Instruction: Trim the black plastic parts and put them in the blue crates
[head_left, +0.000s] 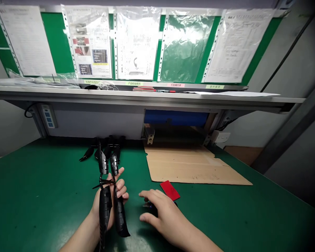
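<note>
My left hand [112,201] is closed around a black moulded plastic piece [107,196], a runner with two long curved parts hanging from it and smaller parts at its top. My right hand [161,211] lies palm down on the green mat, fingers bent over a small dark object [151,207] that is mostly hidden under them. A red card [169,190] rests on the mat just beyond my right hand. More black plastic parts [105,148] lie in a pile farther back, behind the held piece.
A flat sheet of brown cardboard [191,166] covers the mat at centre right. A shelf [147,96] overhangs the back, with documents in plastic sleeves [136,42] on a green board above. A power strip [47,115] sits at back left.
</note>
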Tool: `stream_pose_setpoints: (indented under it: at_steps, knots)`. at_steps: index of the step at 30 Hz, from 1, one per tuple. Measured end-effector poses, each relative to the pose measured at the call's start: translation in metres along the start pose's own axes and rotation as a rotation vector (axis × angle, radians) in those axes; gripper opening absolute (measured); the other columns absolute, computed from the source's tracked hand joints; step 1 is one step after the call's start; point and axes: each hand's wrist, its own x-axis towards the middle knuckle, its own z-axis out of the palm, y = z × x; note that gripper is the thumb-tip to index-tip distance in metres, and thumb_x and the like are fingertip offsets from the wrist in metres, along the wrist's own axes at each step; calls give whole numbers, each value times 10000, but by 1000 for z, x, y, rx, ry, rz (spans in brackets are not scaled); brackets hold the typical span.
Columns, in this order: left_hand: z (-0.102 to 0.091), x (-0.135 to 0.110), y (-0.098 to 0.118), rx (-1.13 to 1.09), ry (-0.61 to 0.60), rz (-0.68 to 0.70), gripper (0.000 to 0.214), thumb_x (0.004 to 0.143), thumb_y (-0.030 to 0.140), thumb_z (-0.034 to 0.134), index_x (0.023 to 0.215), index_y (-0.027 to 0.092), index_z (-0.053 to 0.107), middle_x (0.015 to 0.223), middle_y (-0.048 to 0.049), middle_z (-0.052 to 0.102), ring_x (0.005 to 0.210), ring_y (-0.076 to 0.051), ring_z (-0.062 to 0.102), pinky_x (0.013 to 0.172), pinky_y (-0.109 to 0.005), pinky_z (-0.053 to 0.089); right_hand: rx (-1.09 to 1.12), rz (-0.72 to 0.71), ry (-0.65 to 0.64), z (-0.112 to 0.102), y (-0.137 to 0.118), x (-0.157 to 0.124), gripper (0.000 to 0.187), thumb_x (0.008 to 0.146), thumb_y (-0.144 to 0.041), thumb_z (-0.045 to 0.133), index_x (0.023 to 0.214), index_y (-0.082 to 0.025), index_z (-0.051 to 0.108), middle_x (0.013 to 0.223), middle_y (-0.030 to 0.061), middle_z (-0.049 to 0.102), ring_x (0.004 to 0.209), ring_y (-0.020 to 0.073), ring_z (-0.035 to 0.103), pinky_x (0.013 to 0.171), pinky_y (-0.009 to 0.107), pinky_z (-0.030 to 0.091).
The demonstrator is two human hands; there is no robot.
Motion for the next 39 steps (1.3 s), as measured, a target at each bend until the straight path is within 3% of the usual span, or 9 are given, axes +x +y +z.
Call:
stream_pose_setpoints:
  at_steps: [5, 9, 12, 16, 18, 23, 26, 32, 39]
  knots:
    - [-5, -1, -2, -47, -77, -135, 428, 983, 364, 330, 1315, 119, 441, 643, 52, 367, 446, -44, 334, 520, -220, 360, -189, 178, -15, -15, 19, 11, 452, 871, -264, 629, 1292, -292, 468, 1172, 55, 541, 1080, 247, 491, 908, 346, 399]
    - [-1, -3, -6, -38, -75, -212, 441, 980, 388, 321, 1295, 116, 470, 621, 58, 356, 407, -35, 301, 497, -226, 323, -415, 507, 37, -29, 65, 22, 428, 835, -308, 640, 1226, -173, 529, 1068, 169, 550, 1003, 371, 508, 757, 443, 431]
    - [4, -4, -7, -29, -60, -284, 456, 989, 378, 274, 1267, 100, 505, 589, 60, 352, 380, -31, 305, 475, -224, 300, -357, 532, 33, -30, 90, 21, 372, 793, -297, 674, 1125, -161, 573, 951, 148, 571, 901, 344, 550, 686, 391, 438]
    - [8, -6, -11, -23, -74, -335, 508, 996, 364, 211, 1250, 61, 529, 555, 54, 374, 348, -28, 325, 451, -215, 303, -256, 485, 95, -29, 93, 15, 312, 846, -311, 605, 1131, -203, 537, 987, 97, 567, 904, 268, 564, 745, 357, 442]
    - [9, -8, -13, -15, -79, -343, 515, 996, 352, 200, 1251, 54, 533, 555, 46, 394, 344, -28, 335, 449, -215, 314, -7, 435, 149, -31, 85, 13, 320, 887, -372, 552, 1165, -226, 494, 1010, 69, 553, 858, 224, 580, 747, 337, 465]
    - [12, -11, -19, 10, -83, -367, 492, 991, 295, 201, 1247, 53, 545, 561, 34, 417, 343, -32, 351, 455, -214, 337, 1111, 329, 199, -28, 58, 13, 370, 905, -462, 550, 1180, -225, 473, 1039, 66, 542, 868, 221, 602, 711, 328, 519]
    - [12, -11, -23, 22, -61, -373, 457, 983, 271, 232, 1223, 74, 568, 567, 35, 411, 358, -40, 376, 469, -223, 342, 1439, 343, 197, -20, 47, 13, 297, 925, -435, 535, 1137, -227, 528, 1034, 68, 575, 887, 216, 599, 697, 306, 518]
    - [8, -9, -29, 7, -46, -370, 445, 986, 272, 238, 1234, 95, 562, 586, 31, 425, 382, -52, 413, 491, -240, 357, 1681, 368, 192, -14, 42, 12, 277, 972, -346, 477, 1190, -179, 511, 1105, 130, 592, 886, 223, 619, 758, 337, 507]
    - [-7, -2, -36, 36, -8, -389, 492, 999, 315, 183, 1203, 128, 589, 577, 27, 433, 397, -63, 428, 513, -254, 372, 1567, 256, 204, -11, 38, 9, 290, 975, -368, 514, 1177, -160, 512, 1100, 120, 577, 895, 196, 606, 779, 311, 498]
